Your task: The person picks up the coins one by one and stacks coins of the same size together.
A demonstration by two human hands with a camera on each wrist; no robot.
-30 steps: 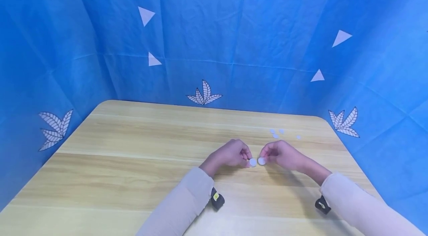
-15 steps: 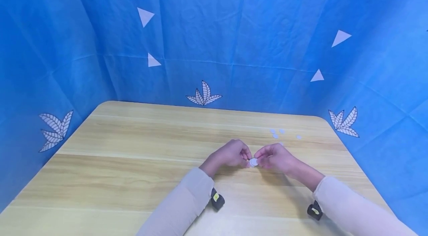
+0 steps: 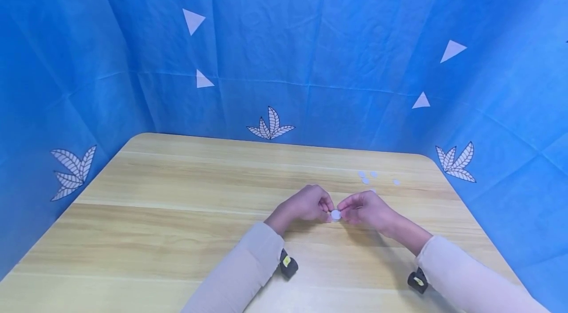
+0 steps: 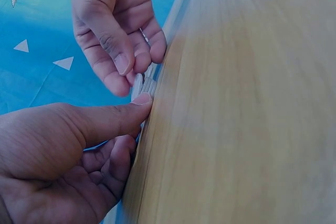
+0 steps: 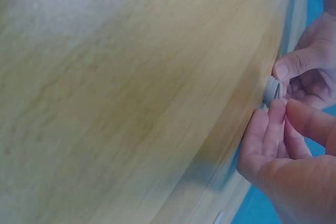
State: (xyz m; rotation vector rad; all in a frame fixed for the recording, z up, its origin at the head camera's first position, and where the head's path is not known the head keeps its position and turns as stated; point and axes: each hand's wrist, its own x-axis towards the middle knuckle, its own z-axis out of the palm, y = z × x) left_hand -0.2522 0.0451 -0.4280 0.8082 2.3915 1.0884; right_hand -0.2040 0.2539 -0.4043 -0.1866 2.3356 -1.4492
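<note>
Low over the table, a short stack of white round discs sits between the two hands. Its layered edges show in the left wrist view as a stack of discs, the top disc a little apart from the others. My left hand pinches the stack from the left, thumb on its near side. From the right, my right hand has thumb and fingertips together at the top disc's edge. The fingers partly hide that disc, so the grip is hard to see.
Several loose white discs lie on the wooden table beyond the right hand, one disc farther right. A blue patterned cloth hangs behind and at both sides of the table.
My right hand has moved left with its disc and brought it onto the stack; the disc has then shifted slightly left into line. The left hand stays in place.
</note>
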